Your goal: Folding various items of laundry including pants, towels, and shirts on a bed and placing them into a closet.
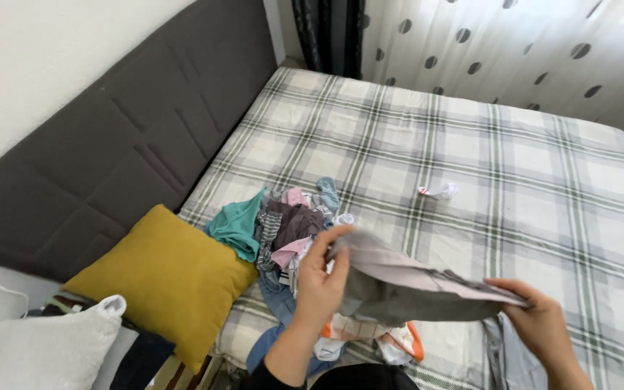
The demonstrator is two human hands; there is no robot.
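Both hands are closed on a grey garment (406, 292) held up over the near edge of the bed (543, 166): the left hand (319, 278) pinches one end between thumb and fingers, and the right hand (539, 321) grips the other end. The garment is stretched between them, its long axis running from left to right and sloping slightly down toward the right hand, with a paler pinkish inner side showing along its upper edge. Just beyond and below the left hand lies a pile of mixed clothes (283, 231), with a teal piece at its left side. A mustard-yellow cushion (160, 282) leans by the dark grey headboard (110, 144). Well apart, farther up the checked bedcover, lies a small white sock (440, 191)
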